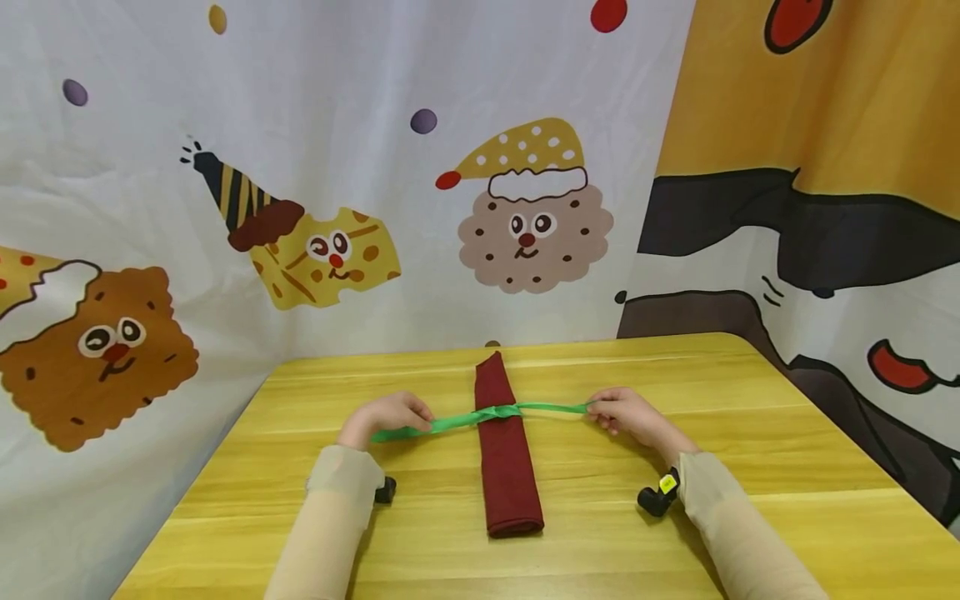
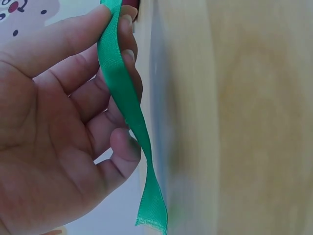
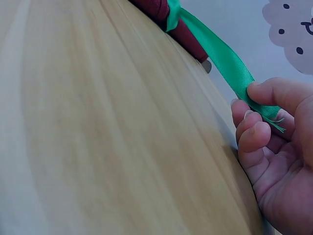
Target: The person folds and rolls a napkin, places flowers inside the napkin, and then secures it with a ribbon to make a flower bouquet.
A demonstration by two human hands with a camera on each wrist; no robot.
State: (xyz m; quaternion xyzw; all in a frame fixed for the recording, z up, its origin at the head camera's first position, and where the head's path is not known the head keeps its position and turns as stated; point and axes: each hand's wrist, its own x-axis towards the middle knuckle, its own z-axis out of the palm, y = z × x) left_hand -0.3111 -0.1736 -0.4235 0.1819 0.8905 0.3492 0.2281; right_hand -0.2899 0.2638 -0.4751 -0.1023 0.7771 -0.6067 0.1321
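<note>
A dark red rolled or folded cloth [image 1: 512,475] lies lengthwise on the table. Around its upper part runs a green ribbon [image 1: 457,421], crossed or knotted on top. My left hand [image 1: 392,414] pinches the ribbon on the left side between thumb and fingers; in the left wrist view its loose tail [image 2: 152,205] hangs past the palm. On the right, my right hand [image 1: 626,410] pinches the other end, whose frayed tip [image 3: 276,122] pokes out beyond the thumb in the right wrist view. Both ribbon ends stretch outward, nearly straight, from the cloth.
The wood-grain table [image 1: 600,542] has its far edge against a white curtain [image 1: 420,50] printed with cartoon biscuits and cheese. A yellow, black and white printed curtain [image 1: 840,142] hangs at the right. Small black devices [image 1: 657,498] are strapped at both wrists.
</note>
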